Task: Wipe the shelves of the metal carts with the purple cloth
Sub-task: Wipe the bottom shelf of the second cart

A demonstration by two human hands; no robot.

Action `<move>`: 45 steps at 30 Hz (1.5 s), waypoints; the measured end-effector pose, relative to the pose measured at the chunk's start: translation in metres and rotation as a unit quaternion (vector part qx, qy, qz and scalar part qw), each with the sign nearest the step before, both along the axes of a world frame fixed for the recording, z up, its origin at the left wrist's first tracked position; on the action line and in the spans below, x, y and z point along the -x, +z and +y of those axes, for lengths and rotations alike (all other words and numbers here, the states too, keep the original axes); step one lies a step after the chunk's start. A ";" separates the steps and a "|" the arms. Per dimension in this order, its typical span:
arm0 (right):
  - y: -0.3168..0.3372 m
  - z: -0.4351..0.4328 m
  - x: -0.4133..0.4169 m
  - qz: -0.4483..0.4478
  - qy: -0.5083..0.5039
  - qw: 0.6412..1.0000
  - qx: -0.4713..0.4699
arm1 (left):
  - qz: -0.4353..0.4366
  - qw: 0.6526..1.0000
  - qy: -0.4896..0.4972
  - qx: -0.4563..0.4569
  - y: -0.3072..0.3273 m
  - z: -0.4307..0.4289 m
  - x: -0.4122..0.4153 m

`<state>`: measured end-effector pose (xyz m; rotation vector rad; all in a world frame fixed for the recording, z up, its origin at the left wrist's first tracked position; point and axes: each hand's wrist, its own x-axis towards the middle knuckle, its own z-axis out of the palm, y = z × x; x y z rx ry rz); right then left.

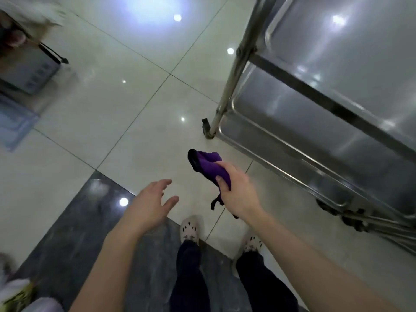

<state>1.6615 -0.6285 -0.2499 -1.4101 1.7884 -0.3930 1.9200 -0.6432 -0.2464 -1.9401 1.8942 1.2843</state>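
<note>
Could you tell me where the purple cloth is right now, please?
In the head view, the purple cloth is bunched in the right hand, held over the pale floor tiles just right of centre, apart from the metal cart at the right.

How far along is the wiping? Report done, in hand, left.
Done: nothing provable; the shelves shine, but wiped or not cannot be told. In hand: the right hand grips the cloth over the floor, clear of the cart; the left hand is open and empty. Left: bringing the cloth to the shelves and wiping them.
</note>
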 end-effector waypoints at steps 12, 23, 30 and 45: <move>0.207 -0.117 -0.090 0.020 0.008 0.993 0.114 | -0.058 0.986 -0.067 0.139 0.228 -0.139 -0.102; 0.245 -0.253 -0.089 0.031 -0.069 0.985 0.158 | -0.022 0.973 -0.140 0.182 0.282 -0.331 -0.094; 0.217 -0.391 -0.075 0.027 -0.141 0.981 0.132 | -0.067 0.959 -0.227 0.157 0.278 -0.504 -0.084; 0.218 -0.605 0.011 0.090 -0.334 0.935 0.082 | -0.012 0.913 -0.378 0.150 0.278 -0.848 0.025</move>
